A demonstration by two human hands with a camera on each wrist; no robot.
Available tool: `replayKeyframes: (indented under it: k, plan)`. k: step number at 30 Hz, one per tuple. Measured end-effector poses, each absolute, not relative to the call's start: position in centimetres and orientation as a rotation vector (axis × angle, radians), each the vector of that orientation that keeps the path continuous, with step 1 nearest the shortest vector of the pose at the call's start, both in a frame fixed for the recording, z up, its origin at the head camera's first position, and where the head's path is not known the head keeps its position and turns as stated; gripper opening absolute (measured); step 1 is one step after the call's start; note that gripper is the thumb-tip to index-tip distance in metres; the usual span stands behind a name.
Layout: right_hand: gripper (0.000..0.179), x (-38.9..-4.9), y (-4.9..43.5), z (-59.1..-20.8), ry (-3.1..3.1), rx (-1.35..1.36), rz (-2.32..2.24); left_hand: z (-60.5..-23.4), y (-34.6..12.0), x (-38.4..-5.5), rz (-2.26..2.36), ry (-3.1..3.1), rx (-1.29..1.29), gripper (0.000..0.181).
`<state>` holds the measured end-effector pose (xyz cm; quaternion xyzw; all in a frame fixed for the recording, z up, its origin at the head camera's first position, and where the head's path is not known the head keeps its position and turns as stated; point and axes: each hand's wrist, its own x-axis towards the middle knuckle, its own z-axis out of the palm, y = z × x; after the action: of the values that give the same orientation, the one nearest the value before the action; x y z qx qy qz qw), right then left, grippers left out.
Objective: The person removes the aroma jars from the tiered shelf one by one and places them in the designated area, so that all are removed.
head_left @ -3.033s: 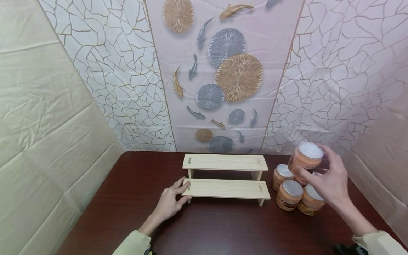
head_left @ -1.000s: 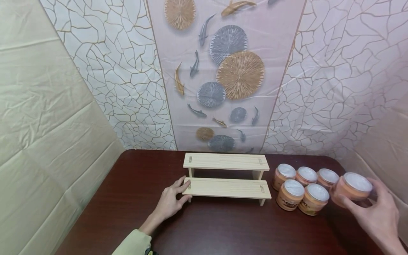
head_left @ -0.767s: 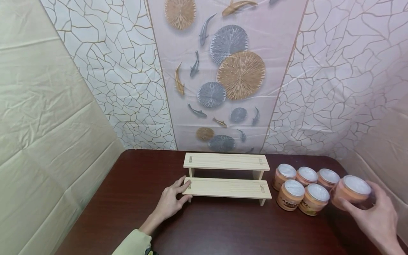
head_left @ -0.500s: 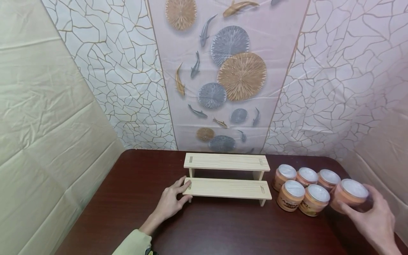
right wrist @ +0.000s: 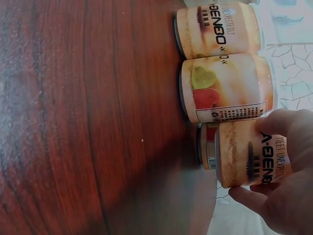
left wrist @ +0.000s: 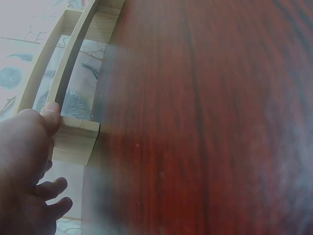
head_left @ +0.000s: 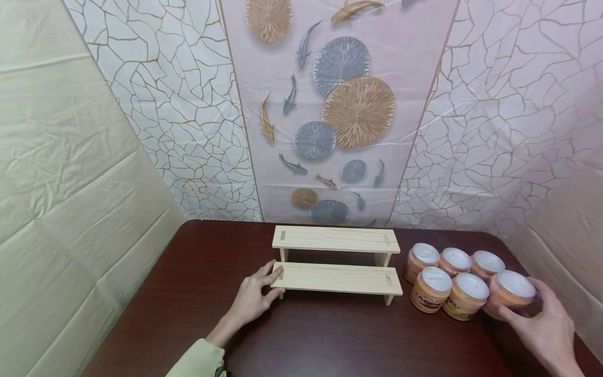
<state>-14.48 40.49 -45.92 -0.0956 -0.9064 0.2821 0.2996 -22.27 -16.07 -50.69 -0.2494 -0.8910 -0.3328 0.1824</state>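
At the left end of a two-tier pale wooden display stand [head_left: 336, 277], my left hand [head_left: 252, 296] pinches the lower board, thumb at its front edge and fingers on top. The left wrist view shows the thumb [left wrist: 51, 117] against the board's corner. On the right, my right hand [head_left: 544, 324] grips an orange-labelled jar [head_left: 511, 296] with a whitish lid, thumb on one side and fingers round the other. In the right wrist view this held jar [right wrist: 244, 154] is raised off the table, tilted slightly, beside a standing jar [right wrist: 227, 88] with fruit on its label.
Two front jars [head_left: 431, 298] and three back jars [head_left: 416, 267] stand close together right of the stand. The dark red-brown table [head_left: 330, 335] extends in front. A patterned cloth [head_left: 358, 173] hangs behind, with beige cloth walls [head_left: 85, 220] at the sides.
My right hand first carried the jar from above the group out to the right, then brought it back left and down beside the front jars. My left hand stays on the stand.
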Motion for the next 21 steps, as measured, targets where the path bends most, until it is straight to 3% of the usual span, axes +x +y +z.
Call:
replayKeyframes:
  k: [21]
  plan:
    - [0.076, -14.5, 40.5, -47.0, -2.474, -0.257, 0.760, -50.8, -16.1, -22.4, -0.944, -2.508, -0.707, 0.052]
